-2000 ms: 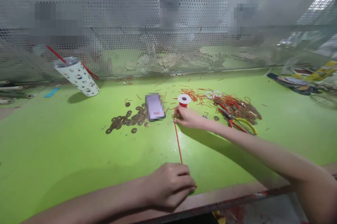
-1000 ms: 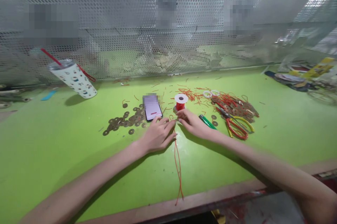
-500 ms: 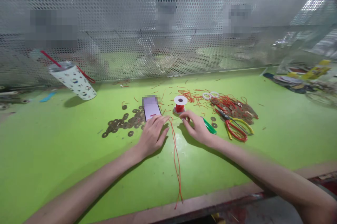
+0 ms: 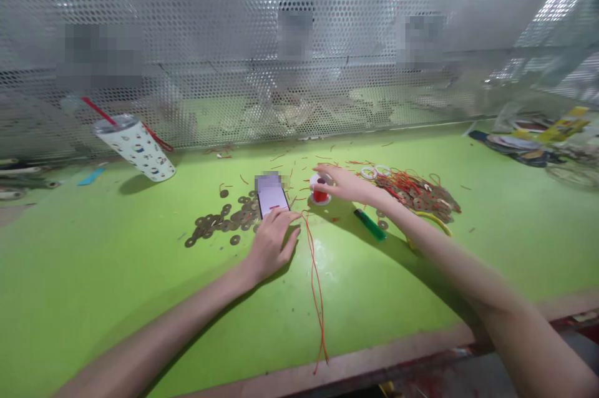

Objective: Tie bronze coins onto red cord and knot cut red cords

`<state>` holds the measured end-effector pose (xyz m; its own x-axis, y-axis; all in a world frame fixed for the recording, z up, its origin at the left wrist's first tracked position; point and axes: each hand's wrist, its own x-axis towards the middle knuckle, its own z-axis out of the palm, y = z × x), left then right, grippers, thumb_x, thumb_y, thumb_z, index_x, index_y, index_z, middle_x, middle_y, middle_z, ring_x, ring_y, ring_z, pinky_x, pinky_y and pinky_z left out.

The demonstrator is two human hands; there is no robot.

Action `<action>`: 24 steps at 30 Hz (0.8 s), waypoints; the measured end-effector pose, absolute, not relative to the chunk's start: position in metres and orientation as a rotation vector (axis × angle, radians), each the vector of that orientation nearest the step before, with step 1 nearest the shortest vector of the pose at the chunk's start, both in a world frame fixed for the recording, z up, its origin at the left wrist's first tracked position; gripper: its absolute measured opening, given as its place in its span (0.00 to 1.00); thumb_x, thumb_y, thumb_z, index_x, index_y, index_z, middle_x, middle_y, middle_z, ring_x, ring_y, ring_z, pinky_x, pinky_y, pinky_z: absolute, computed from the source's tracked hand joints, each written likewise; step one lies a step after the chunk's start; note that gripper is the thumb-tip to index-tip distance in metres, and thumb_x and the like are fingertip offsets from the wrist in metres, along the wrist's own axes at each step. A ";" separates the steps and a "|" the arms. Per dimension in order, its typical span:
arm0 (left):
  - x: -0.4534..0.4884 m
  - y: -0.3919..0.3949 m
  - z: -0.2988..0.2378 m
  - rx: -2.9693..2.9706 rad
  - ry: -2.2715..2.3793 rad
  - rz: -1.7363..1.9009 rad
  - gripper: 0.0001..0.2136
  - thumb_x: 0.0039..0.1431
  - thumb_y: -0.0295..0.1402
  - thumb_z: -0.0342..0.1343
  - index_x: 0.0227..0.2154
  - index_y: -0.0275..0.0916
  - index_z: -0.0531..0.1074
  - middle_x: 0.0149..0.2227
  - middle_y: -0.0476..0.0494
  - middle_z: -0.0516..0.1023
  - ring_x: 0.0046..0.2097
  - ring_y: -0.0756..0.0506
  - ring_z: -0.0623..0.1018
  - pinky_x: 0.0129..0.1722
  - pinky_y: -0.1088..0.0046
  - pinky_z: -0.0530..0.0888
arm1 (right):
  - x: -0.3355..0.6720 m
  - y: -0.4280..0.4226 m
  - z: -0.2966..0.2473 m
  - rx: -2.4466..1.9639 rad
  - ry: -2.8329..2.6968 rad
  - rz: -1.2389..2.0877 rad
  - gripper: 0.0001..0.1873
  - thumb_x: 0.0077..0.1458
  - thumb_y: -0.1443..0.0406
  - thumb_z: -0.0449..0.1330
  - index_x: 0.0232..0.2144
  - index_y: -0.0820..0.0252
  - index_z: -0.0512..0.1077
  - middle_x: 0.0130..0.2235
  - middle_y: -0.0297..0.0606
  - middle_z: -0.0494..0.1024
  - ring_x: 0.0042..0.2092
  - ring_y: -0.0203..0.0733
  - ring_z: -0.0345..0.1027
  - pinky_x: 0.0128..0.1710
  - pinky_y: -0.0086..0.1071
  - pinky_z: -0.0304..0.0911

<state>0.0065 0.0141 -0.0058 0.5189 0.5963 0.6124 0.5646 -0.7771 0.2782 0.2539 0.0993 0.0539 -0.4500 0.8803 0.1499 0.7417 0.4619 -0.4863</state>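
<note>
My left hand (image 4: 274,239) rests on the green table at the lower end of a phone (image 4: 272,195). Its fingers are stretched out and the thumb is apart; the fingertips are at the looped end of a doubled red cord (image 4: 314,267), which runs down to the table's front edge. My right hand (image 4: 344,184) reaches over a white spool of red cord (image 4: 321,196), fingers spread across its top and partly hiding it; a firm grip is not visible. Nearer me lies a slim green object with a dark end (image 4: 370,225).
Holed bronze-coloured coins (image 4: 234,214) lie scattered left of the phone. More coins with red cords (image 4: 421,192) are heaped at right, beside yellow-handled pliers (image 4: 433,221) mostly hidden by my right arm. A patterned tumbler (image 4: 140,148) stands at left before a perforated metal screen (image 4: 210,73).
My right hand has moved up and away from me, from beside the cord loop to the spool, and its fingers have spread. My left hand has stayed in place.
</note>
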 end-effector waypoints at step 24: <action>0.003 0.010 -0.007 2.469 1.132 1.280 0.22 0.66 0.34 0.57 0.60 0.39 0.61 0.44 0.42 0.78 0.45 0.43 0.79 0.46 0.60 0.77 | 0.256 0.087 0.068 -1.106 -1.873 1.444 0.16 0.55 0.60 0.65 0.44 0.58 0.67 0.43 0.38 0.76 0.40 0.40 0.73 0.42 0.36 0.71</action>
